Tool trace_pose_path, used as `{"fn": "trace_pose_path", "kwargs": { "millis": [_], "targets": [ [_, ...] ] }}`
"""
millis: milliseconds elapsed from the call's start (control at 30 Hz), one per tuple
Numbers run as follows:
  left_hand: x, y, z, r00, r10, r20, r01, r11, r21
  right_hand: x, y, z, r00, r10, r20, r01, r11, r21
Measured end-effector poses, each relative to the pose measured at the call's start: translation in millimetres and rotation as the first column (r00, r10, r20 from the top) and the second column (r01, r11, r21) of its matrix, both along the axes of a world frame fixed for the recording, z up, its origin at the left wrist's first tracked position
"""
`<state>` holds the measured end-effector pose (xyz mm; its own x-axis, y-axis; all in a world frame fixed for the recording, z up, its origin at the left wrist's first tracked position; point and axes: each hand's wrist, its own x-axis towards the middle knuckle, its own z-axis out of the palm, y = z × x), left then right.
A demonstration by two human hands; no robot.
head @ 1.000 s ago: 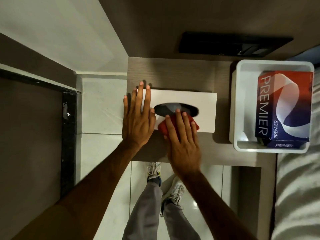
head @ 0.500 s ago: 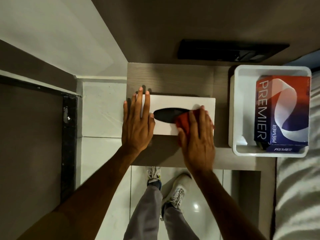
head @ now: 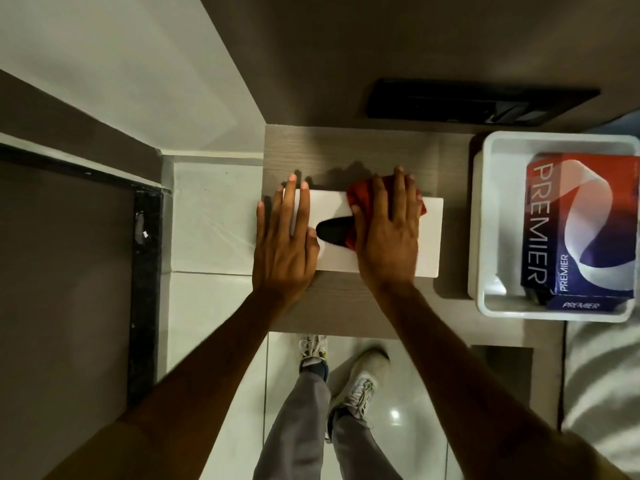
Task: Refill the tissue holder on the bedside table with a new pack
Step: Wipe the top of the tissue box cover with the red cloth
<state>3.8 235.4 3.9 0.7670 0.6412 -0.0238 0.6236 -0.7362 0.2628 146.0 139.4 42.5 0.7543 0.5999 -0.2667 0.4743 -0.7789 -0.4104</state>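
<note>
A white tissue holder (head: 431,237) with a dark oval slot (head: 334,231) lies on the wooden bedside table (head: 346,154). My left hand (head: 284,247) rests flat on the holder's left end, fingers spread. My right hand (head: 388,237) presses a red cloth (head: 356,199) flat onto the holder's top, near its far edge and over the right part of the slot. A red, white and blue "PREMIER" tissue pack (head: 581,230) lies in a white tray (head: 485,216) to the right.
A dark flat panel (head: 478,105) is mounted on the wall behind the table. The bed's striped cover (head: 602,382) is at the lower right. My legs and shoes (head: 356,386) stand on the white tiled floor below the table's front edge.
My right hand has slid the red cloth from the holder's near edge rightward, then to its far edge. My left hand has stayed on the holder's left end.
</note>
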Motion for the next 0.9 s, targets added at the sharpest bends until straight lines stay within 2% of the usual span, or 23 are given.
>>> {"fn": "trace_pose_path", "kwargs": {
  "millis": [33,133,167,267,367,433,500,567,633,700,800,900],
  "targets": [
    [-0.2,-0.3,-0.3,1.0,0.004,0.004,-0.004,1.0,-0.002,-4.4,7.9,1.9,0.999,0.044,0.005,-0.044,0.999,-0.006],
    [0.2,-0.3,-0.7,1.0,0.011,-0.014,-0.011,1.0,0.006,-2.3,16.8,7.3,0.937,0.349,-0.005,-0.349,0.937,-0.033],
    [0.5,-0.3,-0.1,1.0,0.01,-0.028,-0.01,1.0,0.006,4.9,15.3,9.9,0.922,0.385,-0.036,-0.386,0.921,-0.052],
    [1.7,0.5,2.0,0.999,0.014,-0.044,-0.015,1.0,-0.026,28.8,-0.4,18.6,0.959,0.256,-0.121,-0.265,0.962,-0.066],
    [2.7,0.2,1.7,0.996,0.024,-0.087,-0.025,1.0,-0.017,35.1,-32.7,28.1,0.989,0.089,-0.116,-0.085,0.995,0.043],
    [3.4,-0.4,1.0,0.995,0.031,-0.096,-0.033,0.999,-0.015,20.7,-47.1,29.3,0.991,0.043,-0.127,-0.033,0.996,0.08],
    [3.1,-0.6,0.8,0.995,0.029,-0.09,-0.032,0.999,-0.022,-7.0,-46.2,25.6,0.987,0.047,-0.152,-0.036,0.997,0.075],
    [2.3,-0.2,0.0,0.996,0.021,-0.086,-0.024,0.999,-0.027,-38.5,-35.8,18.8,0.983,0.116,-0.139,-0.109,0.992,0.055],
    [1.9,0.7,-0.4,0.995,0.01,-0.1,-0.012,1.0,-0.022,-59.8,-31.8,12.1,0.971,0.227,-0.069,-0.227,0.974,0.015],
    [2.1,0.6,-1.0,0.995,0.012,-0.101,-0.013,1.0,-0.006,-63.2,-43.9,4.3,0.961,0.276,0.013,-0.276,0.961,-0.005],
    [2.4,-0.4,-2.0,0.995,0.024,-0.097,-0.024,1.0,0.0,-50.1,-72.7,-3.9,0.975,0.196,0.104,-0.196,0.981,-0.01],
    [1.9,-0.2,-4.3,0.996,0.024,-0.087,-0.023,1.0,0.008,-44.9,-70.1,-8.3,0.993,0.045,0.106,-0.044,0.999,-0.008]
  ]
}}
